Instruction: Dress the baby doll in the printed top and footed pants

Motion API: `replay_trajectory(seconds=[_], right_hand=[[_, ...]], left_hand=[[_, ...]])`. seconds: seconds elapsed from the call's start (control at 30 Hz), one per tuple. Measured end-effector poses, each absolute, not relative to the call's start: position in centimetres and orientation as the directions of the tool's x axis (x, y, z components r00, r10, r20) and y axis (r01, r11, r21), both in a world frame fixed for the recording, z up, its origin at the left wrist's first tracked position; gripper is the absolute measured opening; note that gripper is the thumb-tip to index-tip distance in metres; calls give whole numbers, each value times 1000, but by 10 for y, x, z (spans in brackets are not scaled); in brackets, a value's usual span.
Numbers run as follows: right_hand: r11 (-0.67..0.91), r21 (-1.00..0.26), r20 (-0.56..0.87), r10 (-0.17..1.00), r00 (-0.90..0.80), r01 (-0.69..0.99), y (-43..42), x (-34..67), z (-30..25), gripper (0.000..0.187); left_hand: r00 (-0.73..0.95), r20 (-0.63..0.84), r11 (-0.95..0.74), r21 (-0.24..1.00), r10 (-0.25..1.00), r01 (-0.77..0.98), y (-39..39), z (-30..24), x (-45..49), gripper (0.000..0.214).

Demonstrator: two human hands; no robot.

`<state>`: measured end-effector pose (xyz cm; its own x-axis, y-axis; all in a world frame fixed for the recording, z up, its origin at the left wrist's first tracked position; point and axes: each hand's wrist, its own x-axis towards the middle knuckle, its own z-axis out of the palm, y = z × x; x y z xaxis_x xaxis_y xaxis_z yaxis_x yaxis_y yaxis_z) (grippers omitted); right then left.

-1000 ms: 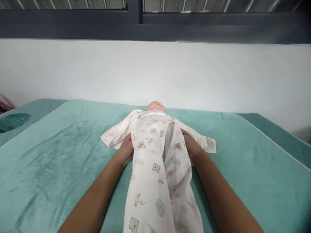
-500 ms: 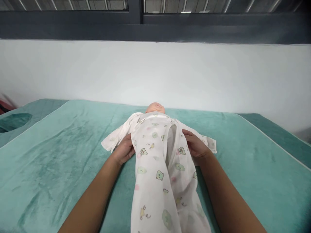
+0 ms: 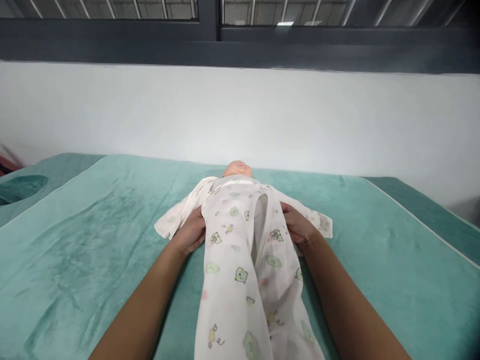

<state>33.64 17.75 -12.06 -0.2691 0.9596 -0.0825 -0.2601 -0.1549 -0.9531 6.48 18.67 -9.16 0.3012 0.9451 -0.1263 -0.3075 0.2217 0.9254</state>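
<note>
A baby doll lies on its back on the bed, its head at the far end. It wears a white long-sleeved top with both sleeves spread out. White baby pants with a green and yellow animal print cover its front and run towards me; a split gapes along their middle. My left hand is closed at the left side of the pants, fingertips tucked behind the cloth. On the opposite side, my right hand grips the pants' edge, its fingertips partly hidden.
A teal plush sheet covers the bed. Behind it rises a white wall below a dark window frame with bars. At the far left are a round teal opening and something red.
The view has shifted very slightly, and the near part of the pants sits a little further left. Both hands keep the same hold at the sides.
</note>
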Motion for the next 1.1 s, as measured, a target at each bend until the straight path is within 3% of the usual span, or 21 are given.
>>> replay_trajectory(seconds=[0.1, 0.23, 0.37, 0.5, 0.6, 0.7, 0.87, 1.0, 1.1], right_hand=[[-143, -959, -72, 958, -277, -244, 177, 333, -116, 44], [-88, -974, -34, 968, -247, -211, 176, 331, -113, 27], [-88, -983, -53, 977, -208, -161, 178, 332, -116, 25], [-73, -966, -38, 989, -144, -249, 180, 335, -120, 15], [-97, -952, -64, 990, -122, -291, 180, 336, -119, 17], [-124, -950, -82, 985, -153, -285, 178, 334, -117, 26], [-121, -964, -93, 988, -126, -235, 176, 331, -117, 31], [-50, -987, -37, 996, -87, -155, 177, 333, -120, 26], [4, -999, 7, 998, -66, -44, 178, 334, -120, 20]], left_hand=[[202, -90, 145, 950, 975, -277, 181, -80, 72, 36], [179, -120, 163, 955, 976, -249, 183, -81, 71, 34], [287, -206, 285, 921, 935, -266, 194, -102, 59, 35], [430, -167, 360, 834, 887, -419, 204, -117, 50, 35], [480, -175, 406, 805, 860, -434, 205, -119, 49, 29], [484, -160, 371, 847, 861, -381, 203, -119, 49, 23], [502, -118, 339, 863, 857, -374, 199, -117, 49, 30], [440, -92, 282, 877, 893, -389, 195, -110, 53, 43], [384, -73, 233, 892, 921, -388, 194, -109, 56, 40]])
